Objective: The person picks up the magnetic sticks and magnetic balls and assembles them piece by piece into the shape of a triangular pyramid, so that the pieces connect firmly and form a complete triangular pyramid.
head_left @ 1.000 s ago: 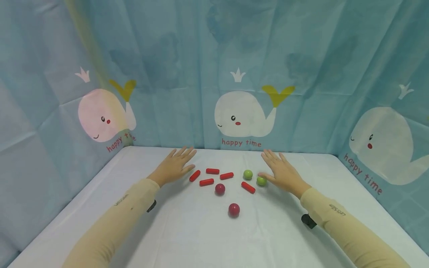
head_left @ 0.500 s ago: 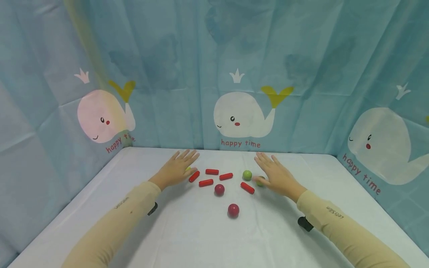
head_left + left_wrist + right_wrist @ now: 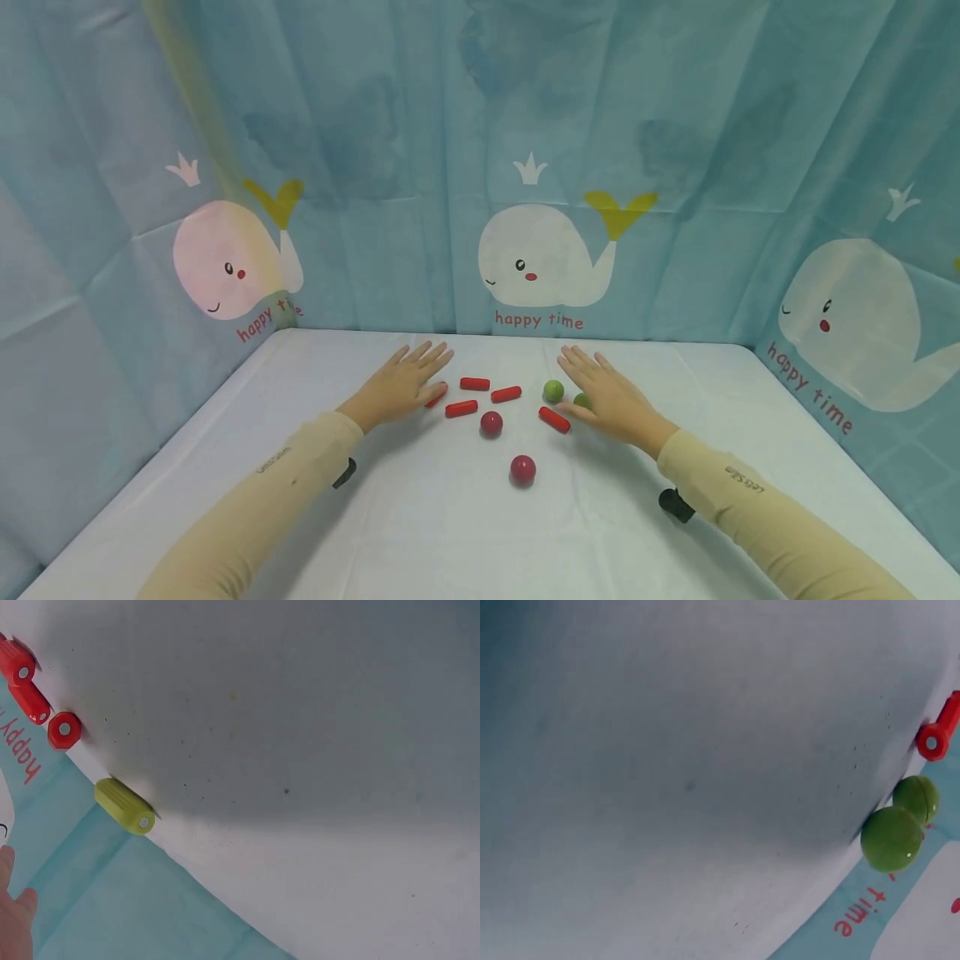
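Both hands (image 3: pixel 510 396) have closed inward around the beads (image 3: pixel 491 423).

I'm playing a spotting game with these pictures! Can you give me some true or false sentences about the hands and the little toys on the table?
1. Both hands lie flat with straight fingers. True: the left hand and the right hand are spread on the white table.
2. There are three dark red balls. False: only two, one red ball and another red ball nearer the person.
3. A green ball sits just left of the right hand. True.
4. The red sticks are stacked in a tower. False: the red sticks lie flat and apart on the table.
5. A yellow-green stick shows in the left wrist view. True.
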`<move>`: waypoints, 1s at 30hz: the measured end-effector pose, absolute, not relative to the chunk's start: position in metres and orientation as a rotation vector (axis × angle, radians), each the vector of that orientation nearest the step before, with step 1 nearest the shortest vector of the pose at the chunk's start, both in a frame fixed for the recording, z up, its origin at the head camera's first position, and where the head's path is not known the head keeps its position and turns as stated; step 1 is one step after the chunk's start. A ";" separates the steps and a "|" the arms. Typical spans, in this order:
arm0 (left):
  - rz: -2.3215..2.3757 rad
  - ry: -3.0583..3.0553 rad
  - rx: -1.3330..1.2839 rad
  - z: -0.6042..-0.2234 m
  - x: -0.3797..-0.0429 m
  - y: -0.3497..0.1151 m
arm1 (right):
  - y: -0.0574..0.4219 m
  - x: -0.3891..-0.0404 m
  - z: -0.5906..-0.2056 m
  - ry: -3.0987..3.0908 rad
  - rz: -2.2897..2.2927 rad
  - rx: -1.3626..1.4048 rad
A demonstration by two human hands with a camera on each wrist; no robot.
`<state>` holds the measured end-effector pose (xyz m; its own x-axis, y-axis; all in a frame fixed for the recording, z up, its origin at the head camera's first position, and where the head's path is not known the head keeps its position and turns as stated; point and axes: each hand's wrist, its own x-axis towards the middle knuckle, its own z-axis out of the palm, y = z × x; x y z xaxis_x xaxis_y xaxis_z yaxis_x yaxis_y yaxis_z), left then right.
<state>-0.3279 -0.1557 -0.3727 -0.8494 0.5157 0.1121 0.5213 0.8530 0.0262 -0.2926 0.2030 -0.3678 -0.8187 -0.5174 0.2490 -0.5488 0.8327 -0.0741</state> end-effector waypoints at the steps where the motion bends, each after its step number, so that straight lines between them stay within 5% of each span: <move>1: -0.088 -2.925 -0.825 -0.373 -0.328 -0.155 | 0.202 -0.292 -0.368 -2.795 0.210 0.826; 30: -0.353 -3.015 -0.828 -0.379 -0.317 -0.140 | 0.169 -0.281 -0.368 -2.844 0.484 0.829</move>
<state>-0.3167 -0.1403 -0.3788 -0.8615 0.5048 0.0544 0.5037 0.8363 0.2165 -0.2808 0.1689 -0.3680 -0.8385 -0.4982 0.2206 -0.5432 0.7964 -0.2659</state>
